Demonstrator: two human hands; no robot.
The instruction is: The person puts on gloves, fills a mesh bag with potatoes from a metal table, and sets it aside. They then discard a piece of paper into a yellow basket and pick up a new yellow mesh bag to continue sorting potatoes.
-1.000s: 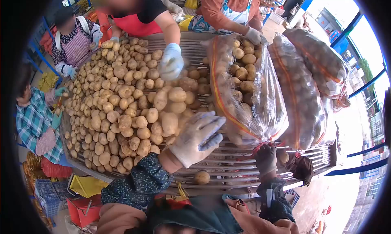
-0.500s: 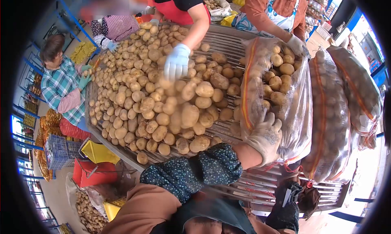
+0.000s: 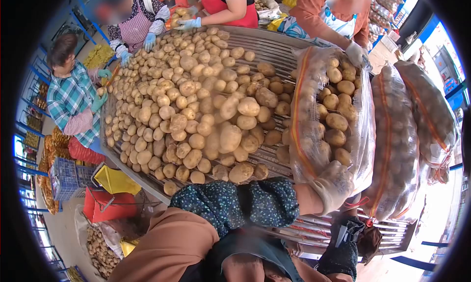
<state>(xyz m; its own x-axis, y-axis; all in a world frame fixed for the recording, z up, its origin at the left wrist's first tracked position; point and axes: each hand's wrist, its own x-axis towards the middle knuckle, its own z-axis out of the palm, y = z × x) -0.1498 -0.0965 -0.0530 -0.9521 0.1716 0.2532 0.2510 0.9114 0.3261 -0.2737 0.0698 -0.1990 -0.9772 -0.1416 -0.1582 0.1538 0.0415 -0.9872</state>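
A clear mesh bag (image 3: pixel 306 120) with red and yellow stripes lies on the slatted table, filled with potatoes (image 3: pixel 336 121) that show through its open upper side. My left hand (image 3: pixel 335 186), in a pale work glove, is closed on the near end of this bag, its fingers curled over the plastic. My right forearm, in a dark patterned sleeve (image 3: pixel 341 256), reaches up beneath that same end. The bag hides the fingers of my right hand (image 3: pixel 351 209). Red string (image 3: pixel 358 202) hangs beside it.
Loose potatoes (image 3: pixel 162 113) are heaped across the slatted metal table (image 3: pixel 255 38). Two filled bags (image 3: pixel 396 144) lie to the right. Across the table, a co-worker's gloved hand (image 3: pixel 357 53) holds the bag's far end. Other workers stand along the far and left sides.
My left hand has moved right and down along the bag's near end, its spread fingers now curled. The red-aproned worker's hand has drawn back from the heap to the far left, now with potatoes.
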